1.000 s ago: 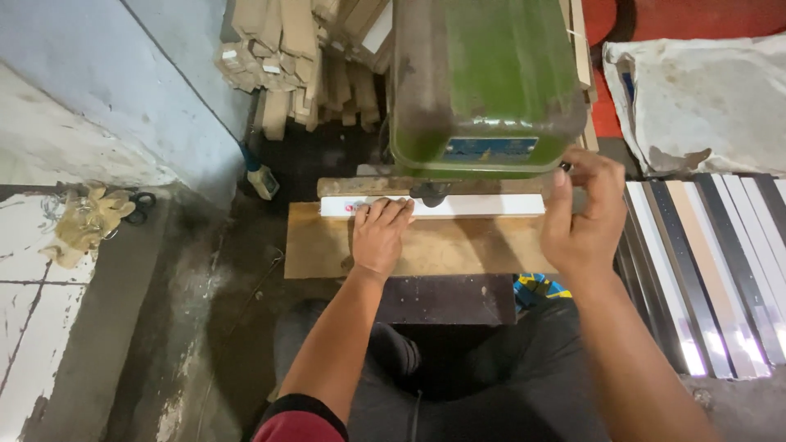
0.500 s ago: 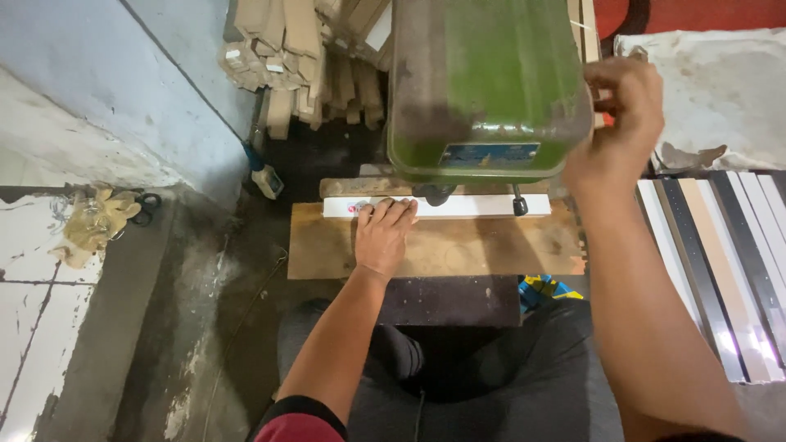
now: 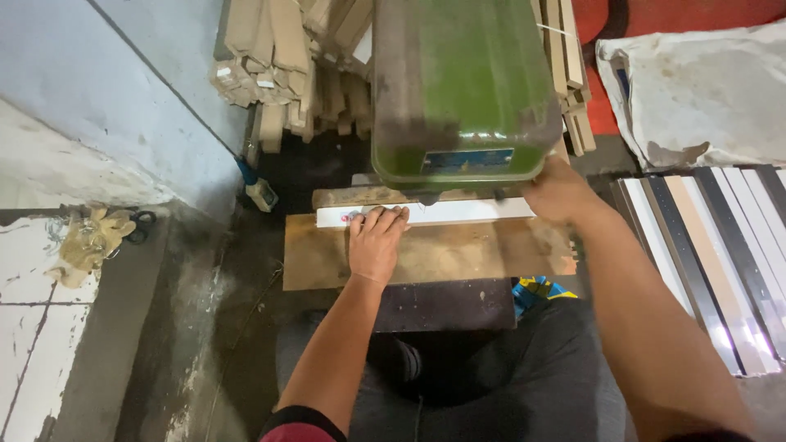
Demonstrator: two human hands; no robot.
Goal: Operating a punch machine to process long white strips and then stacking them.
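Your left hand (image 3: 375,241) lies flat, fingers together and stretched out, pressing down on the white strip (image 3: 426,214). That strip lies lengthwise across the far edge of the wooden board (image 3: 458,255), directly under the green machine head (image 3: 463,86), with your fingertips on its left part, beside small red marks on the strip. Behind the strip runs a rough wooden fence (image 3: 360,196), touching or very nearly touching its far edge.

Your right hand (image 3: 557,190) is at the lower right corner of the green machine head, just past the right end of the white strip. Its fingers are tucked under the housing, so you cannot tell whether they grip anything.

On the front face of the green head sits a blue rectangular label (image 3: 468,160), wider than tall, with a pale border. The board rests on a dark table (image 3: 450,304) below it, and a blue and yellow object (image 3: 536,288) shows at the table's right edge.

Further out, a stack of pale wooden slats (image 3: 282,57) leans at the back left, several carrying small white tags on their ends. A blue-handled brush (image 3: 255,187) stands against the wall below them. To your right lie long flat strips (image 3: 720,254) in white, tan, grey and black, side by side. Above them a dirty white sack (image 3: 696,90) lies on red flooring. At far left, crumpled yellowish gloves (image 3: 90,245) lie on the white tiled ledge (image 3: 24,327).
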